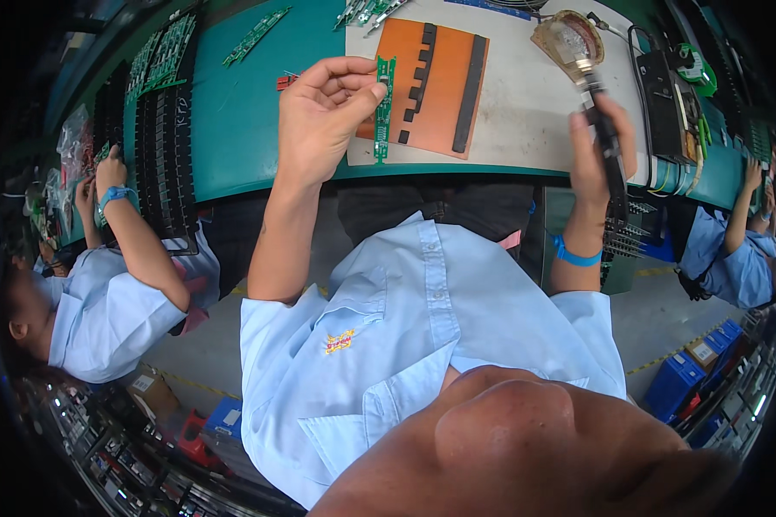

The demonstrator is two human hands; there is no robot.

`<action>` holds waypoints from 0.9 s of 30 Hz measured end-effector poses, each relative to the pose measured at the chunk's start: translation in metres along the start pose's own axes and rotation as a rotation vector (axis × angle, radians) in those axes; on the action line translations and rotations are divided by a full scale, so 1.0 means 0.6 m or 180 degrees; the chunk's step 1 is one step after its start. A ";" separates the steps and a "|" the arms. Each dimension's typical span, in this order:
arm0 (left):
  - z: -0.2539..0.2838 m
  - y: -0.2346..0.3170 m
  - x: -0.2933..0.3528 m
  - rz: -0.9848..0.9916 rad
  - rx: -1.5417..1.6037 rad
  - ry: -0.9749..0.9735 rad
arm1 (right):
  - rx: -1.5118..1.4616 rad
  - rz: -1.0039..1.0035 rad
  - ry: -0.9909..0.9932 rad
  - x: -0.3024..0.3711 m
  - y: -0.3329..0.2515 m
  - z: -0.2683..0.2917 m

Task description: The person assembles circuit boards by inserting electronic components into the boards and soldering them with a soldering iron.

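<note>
My left hand pinches a narrow green circuit board between thumb and fingers, keeping it upright over the left edge of an orange work plate. Black blocks and a long black strip stand on that plate. In my right hand is a soldering iron with a black handle, slightly blurred. Its metal front end points into a brownish tip-cleaning dish at the back right. Whether the tip touches what lies in the dish, I cannot tell.
More green circuit boards lie at the back left, near a black slotted rack. A small red part lies beside my left hand. On the right stands a black box with cables. Co-workers sit on both sides.
</note>
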State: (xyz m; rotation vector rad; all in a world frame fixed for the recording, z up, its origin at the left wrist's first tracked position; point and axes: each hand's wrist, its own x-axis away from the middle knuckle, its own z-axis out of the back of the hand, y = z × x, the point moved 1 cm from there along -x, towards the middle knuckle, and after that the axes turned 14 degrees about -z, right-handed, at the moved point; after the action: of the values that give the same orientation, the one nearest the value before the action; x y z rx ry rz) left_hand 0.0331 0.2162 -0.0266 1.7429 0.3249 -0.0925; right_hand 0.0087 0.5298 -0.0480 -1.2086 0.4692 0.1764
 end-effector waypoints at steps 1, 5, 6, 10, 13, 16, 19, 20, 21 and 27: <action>0.000 -0.001 -0.001 0.0024 -0.0028 0.0021 | 0.0037 -0.0448 0.0693 -0.002 0.012 0.002; 0.004 -0.003 -0.022 -0.0194 -0.0261 0.0052 | -0.0384 -0.0833 0.0665 -0.005 0.040 0.000; 0.006 -0.004 -0.030 -0.0157 -0.0393 0.0109 | -0.0526 -0.0947 0.0645 -0.004 0.043 0.000; 0.022 0.002 -0.106 -0.0842 -0.1918 -0.0302 | -0.0234 -0.0816 0.0525 0.003 0.039 0.000; 0.021 -0.010 -0.204 -0.0758 -0.3434 -0.0914 | -0.0099 -0.0753 0.0436 0.008 0.032 0.001; 0.012 -0.041 -0.260 -0.0209 -0.3810 -0.1128 | 0.0081 -0.0725 0.0308 0.010 0.028 0.004; 0.032 -0.043 -0.277 -0.0430 -0.3962 -0.1024 | 0.0049 -0.0751 0.0360 0.010 0.028 0.009; 0.042 -0.036 -0.272 -0.0520 -0.4047 -0.0967 | 0.0033 -0.0773 0.0362 0.010 0.028 0.007; 0.051 -0.027 -0.265 -0.0615 -0.4142 -0.0911 | 0.0021 -0.0822 0.0390 0.010 0.029 0.005; 0.112 0.044 -0.127 -0.1118 -0.3634 -0.0406 | 0.0178 -0.0711 0.0259 0.013 0.026 0.008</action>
State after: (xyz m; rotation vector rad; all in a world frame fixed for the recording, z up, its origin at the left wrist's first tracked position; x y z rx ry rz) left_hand -0.0248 0.1338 0.0030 0.5388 0.4641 -0.2192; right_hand 0.0111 0.5386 -0.0636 -1.2070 0.4037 -0.0768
